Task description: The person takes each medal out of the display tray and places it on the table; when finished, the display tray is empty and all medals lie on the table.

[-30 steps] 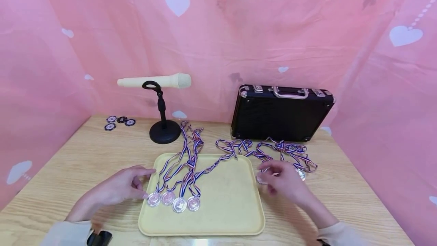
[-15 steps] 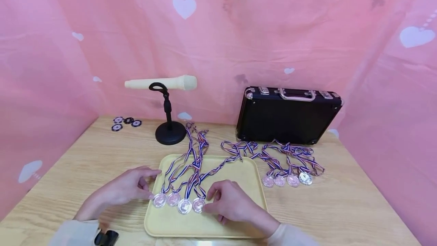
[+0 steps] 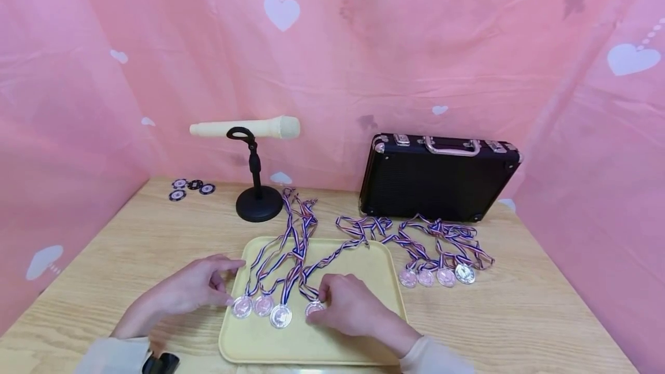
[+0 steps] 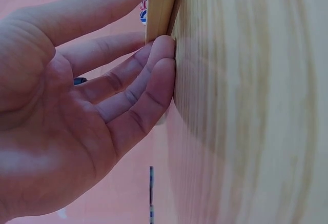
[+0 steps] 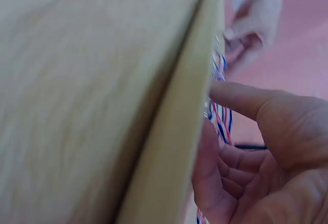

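In the head view, silver medals on striped ribbons lie on a yellow tray [image 3: 358, 346]. My right hand [image 3: 355, 307] pinches the rightmost tray medal [image 3: 314, 307] between thumb and fingers and partly covers it. Left of it lie three other medals, one being a middle medal [image 3: 281, 316]. At the tray's left rim rests my left hand [image 3: 193, 287], its thumb tip beside the leftmost medal [image 3: 242, 307]. The left wrist view shows its loosely bent fingers [image 4: 138, 106] touching the tray's edge [image 4: 161, 3] and the table.
Right of the tray lies a second group of medals [image 3: 445, 277] with tangled ribbons [image 3: 457, 234]. Behind them stands a black briefcase [image 3: 439, 183]. A white microphone [image 3: 260, 127] on a black stand [image 3: 258, 203] and several poker chips [image 3: 195, 184] are at the back left.
My right hand has come left from the medals beside the tray to the rightmost tray medal, which has since slid slightly right. The left hand has stayed at the tray's left rim.
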`<action>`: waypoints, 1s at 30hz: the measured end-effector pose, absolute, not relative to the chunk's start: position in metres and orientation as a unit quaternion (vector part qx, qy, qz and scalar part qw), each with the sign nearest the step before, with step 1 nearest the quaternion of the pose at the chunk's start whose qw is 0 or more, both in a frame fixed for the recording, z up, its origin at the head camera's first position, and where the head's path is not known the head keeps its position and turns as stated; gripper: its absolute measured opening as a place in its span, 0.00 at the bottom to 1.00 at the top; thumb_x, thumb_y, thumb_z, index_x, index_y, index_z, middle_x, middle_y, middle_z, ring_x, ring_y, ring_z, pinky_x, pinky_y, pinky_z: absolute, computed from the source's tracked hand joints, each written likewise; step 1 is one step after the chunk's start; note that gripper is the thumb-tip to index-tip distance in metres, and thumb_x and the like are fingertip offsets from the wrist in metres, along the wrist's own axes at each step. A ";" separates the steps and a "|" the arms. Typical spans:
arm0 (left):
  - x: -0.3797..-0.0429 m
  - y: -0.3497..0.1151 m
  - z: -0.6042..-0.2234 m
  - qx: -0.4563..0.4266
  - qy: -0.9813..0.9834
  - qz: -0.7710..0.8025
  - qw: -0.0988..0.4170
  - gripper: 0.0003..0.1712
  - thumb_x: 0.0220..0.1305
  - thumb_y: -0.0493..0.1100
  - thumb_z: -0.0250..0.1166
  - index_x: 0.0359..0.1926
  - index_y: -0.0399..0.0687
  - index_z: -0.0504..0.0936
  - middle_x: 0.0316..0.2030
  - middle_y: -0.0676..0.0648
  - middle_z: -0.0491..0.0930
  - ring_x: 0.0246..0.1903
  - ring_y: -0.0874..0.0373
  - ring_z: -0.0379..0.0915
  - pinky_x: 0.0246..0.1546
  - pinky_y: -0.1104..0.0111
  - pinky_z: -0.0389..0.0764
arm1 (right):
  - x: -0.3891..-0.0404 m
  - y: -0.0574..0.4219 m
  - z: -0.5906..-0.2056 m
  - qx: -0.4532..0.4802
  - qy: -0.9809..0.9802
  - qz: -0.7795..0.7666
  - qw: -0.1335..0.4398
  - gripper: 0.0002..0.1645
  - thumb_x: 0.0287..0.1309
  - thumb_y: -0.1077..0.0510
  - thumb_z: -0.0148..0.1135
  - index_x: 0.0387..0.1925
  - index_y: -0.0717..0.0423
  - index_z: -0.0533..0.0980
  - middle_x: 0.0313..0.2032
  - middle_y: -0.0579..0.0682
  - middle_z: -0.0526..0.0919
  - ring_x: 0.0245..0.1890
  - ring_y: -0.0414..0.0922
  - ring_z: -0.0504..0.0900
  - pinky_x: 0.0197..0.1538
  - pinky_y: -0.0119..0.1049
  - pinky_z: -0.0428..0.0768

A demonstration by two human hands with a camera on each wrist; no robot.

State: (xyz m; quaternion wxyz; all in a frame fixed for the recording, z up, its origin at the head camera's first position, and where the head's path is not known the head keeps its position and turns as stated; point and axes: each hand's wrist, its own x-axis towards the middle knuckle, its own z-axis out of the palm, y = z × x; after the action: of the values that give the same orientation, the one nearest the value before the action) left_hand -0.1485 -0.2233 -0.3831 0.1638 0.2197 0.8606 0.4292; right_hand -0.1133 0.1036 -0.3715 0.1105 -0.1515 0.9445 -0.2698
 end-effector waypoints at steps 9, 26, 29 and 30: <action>-0.151 -0.224 -0.383 0.221 0.865 0.418 0.164 0.43 0.57 0.36 0.78 0.72 0.29 0.72 0.45 0.46 0.77 0.34 0.65 0.75 0.32 0.72 0.79 | -0.112 0.117 -0.370 -0.147 0.943 -0.276 0.114 0.21 0.48 0.47 0.83 0.32 0.48 0.77 0.24 0.41 0.76 0.27 0.40 0.73 0.37 0.34 0.72; -0.149 -0.229 -0.390 0.232 0.868 0.411 0.152 0.43 0.57 0.39 0.79 0.71 0.29 0.73 0.53 0.42 0.77 0.33 0.67 0.74 0.32 0.72 0.79 | -0.120 0.165 -0.359 -0.107 0.814 -0.538 0.191 0.15 0.60 0.68 0.71 0.45 0.63 0.74 0.31 0.54 0.81 0.18 0.44 0.83 0.24 0.45 0.87; -0.149 -0.228 -0.390 0.236 0.865 0.417 0.153 0.43 0.57 0.39 0.79 0.71 0.29 0.73 0.53 0.41 0.77 0.33 0.67 0.74 0.31 0.72 0.79 | -0.127 0.185 -0.346 -0.071 0.801 -0.573 0.156 0.19 0.60 0.66 0.73 0.49 0.66 0.74 0.33 0.54 0.84 0.20 0.45 0.84 0.27 0.44 0.88; -0.150 -0.228 -0.390 0.238 0.864 0.418 0.152 0.43 0.57 0.38 0.79 0.71 0.28 0.73 0.51 0.42 0.77 0.32 0.68 0.74 0.31 0.72 0.79 | -0.129 0.193 -0.340 -0.061 0.798 -0.583 0.141 0.20 0.60 0.66 0.73 0.50 0.67 0.74 0.32 0.53 0.85 0.20 0.44 0.84 0.27 0.43 0.88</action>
State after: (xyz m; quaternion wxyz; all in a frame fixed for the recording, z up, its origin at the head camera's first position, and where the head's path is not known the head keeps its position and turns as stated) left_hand -0.1495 -0.2278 -0.3902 0.1521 0.2376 0.8635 0.4180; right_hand -0.1291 0.1930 -0.3397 0.1411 -0.0614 0.7979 -0.5828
